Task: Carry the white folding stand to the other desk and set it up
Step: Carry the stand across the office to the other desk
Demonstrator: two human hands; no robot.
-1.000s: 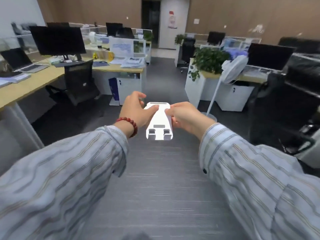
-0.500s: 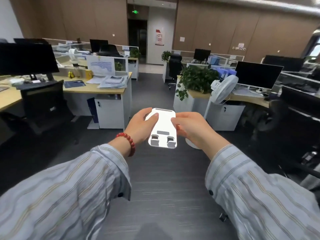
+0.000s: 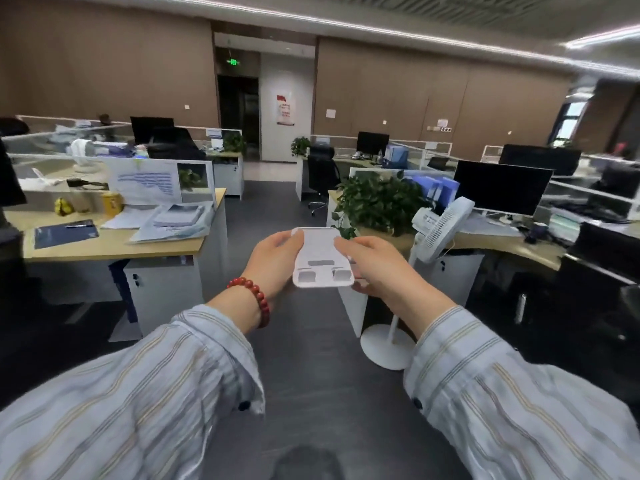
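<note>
I hold the stand (image 3: 320, 258) out in front of me at chest height, both arms stretched forward in striped sleeves (image 3: 180, 382). My left hand (image 3: 273, 268) grips its left edge, thumb laid across the top near the far corner, fingers curled beneath. My right hand (image 3: 374, 265) grips the right edge the same way, thumb on top, fingers wrapped under the near corner. The stand lies folded flat and almost level, its two small ledges toward me. A red bead bracelet (image 3: 254, 296) circles my left wrist. Below is dark grey floor (image 3: 311, 375), an aisle between rows of desks. To my left a wooden desk (image 3: 114, 242) carries papers, a blue folder and a yellow pot. To my right stands a white pedestal fan (image 3: 440, 230) beside a curved desk (image 3: 502, 242) with a bushy plant (image 3: 377, 202) and a dark monitor (image 3: 502, 187). Far ahead, brown panelled walls frame a dark doorway (image 3: 238, 116) under a green exit sign.
</note>
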